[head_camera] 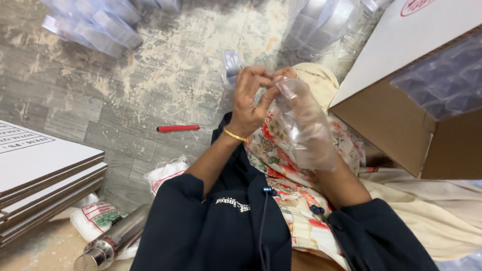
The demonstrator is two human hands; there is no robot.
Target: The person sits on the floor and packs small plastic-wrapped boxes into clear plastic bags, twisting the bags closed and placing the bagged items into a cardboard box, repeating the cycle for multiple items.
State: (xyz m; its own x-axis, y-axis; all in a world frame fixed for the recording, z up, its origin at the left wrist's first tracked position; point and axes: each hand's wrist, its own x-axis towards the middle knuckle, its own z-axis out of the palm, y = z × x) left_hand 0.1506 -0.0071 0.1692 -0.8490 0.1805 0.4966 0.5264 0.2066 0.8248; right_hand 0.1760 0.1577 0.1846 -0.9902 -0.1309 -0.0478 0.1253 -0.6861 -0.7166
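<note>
My left hand (249,100) pinches the cuff of the clear plastic glove (306,130). It sheathes my right hand (301,120), fingers loosely curled, touching just beside.

Packing workroom; flat cardboard stacks (45,180), open carton (401,125), bagged clear containers (95,22)

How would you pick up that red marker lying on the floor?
Grip the red marker around the middle of its barrel, coming straight down from above. It lies flat and almost level across the bare floor, with open space along both long sides, so thumb and finger could probably pinch across its thin width. The left hand is nearer.
</note>
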